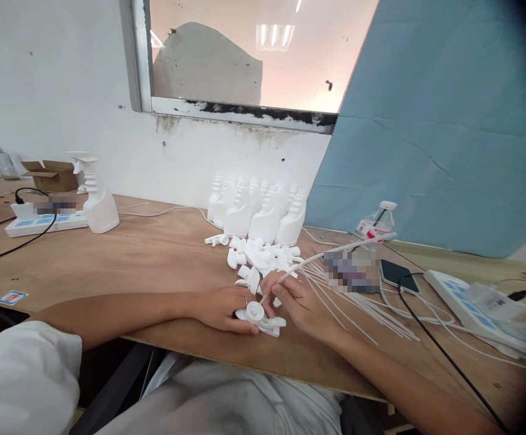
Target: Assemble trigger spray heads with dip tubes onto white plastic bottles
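Observation:
My left hand (227,307) is closed round a white spray trigger head (267,324), whose round underside faces up near the table's front edge. Between the pinched fingers of my right hand (297,302) is a thin white plastic tube (317,256). Its lower end meets the round opening of the spray head; how deep it sits I cannot tell. The tube's far end slants up to the right. Just beyond my hands lies a pile of loose white spray heads (263,256). More white tubes (358,305) are spread to the right of my right hand.
Several white bottles (263,211) without spray heads stand against the wall. A complete spray bottle (100,202) stands at left beside a power strip (48,223). To the right are a clear plastic bottle (378,222), a phone (399,275), another power strip (462,308) and trailing cables.

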A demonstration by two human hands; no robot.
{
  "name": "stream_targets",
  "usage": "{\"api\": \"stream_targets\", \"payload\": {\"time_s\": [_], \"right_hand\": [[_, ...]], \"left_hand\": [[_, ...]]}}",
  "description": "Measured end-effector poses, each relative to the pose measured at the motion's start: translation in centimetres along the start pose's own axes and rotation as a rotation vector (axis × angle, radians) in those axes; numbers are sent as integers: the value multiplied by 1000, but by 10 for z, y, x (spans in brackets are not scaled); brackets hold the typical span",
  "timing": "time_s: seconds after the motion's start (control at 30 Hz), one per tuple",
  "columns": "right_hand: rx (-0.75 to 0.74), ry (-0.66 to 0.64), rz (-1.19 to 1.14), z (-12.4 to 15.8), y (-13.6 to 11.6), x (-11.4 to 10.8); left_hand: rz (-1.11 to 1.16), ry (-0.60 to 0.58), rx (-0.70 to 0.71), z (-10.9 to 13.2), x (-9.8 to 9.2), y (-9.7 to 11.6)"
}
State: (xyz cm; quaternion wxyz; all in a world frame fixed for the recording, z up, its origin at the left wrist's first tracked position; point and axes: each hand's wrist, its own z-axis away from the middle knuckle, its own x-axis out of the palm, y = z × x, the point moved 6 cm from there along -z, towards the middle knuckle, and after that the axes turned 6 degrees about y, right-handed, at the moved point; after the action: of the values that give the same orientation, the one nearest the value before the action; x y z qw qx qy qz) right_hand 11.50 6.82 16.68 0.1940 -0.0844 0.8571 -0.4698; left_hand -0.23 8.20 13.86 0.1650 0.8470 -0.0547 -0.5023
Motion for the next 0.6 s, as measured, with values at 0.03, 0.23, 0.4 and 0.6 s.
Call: {"api": "stream_targets", "payload": {"time_s": [0.03,0.23,0.4,0.6], "right_hand": [[-8,-5,8,0,0,0],[-102,-42,122,2,-6,1],[-209,-86,263,2,-16,5],[-241,-143,298,6,-13,8]], "left_hand": [[21,-14,16,0,1,0],[91,-31,39,0,2,-1],[112,-24,78,0,1,2],[112,-24,74,1,3,-1]]}}
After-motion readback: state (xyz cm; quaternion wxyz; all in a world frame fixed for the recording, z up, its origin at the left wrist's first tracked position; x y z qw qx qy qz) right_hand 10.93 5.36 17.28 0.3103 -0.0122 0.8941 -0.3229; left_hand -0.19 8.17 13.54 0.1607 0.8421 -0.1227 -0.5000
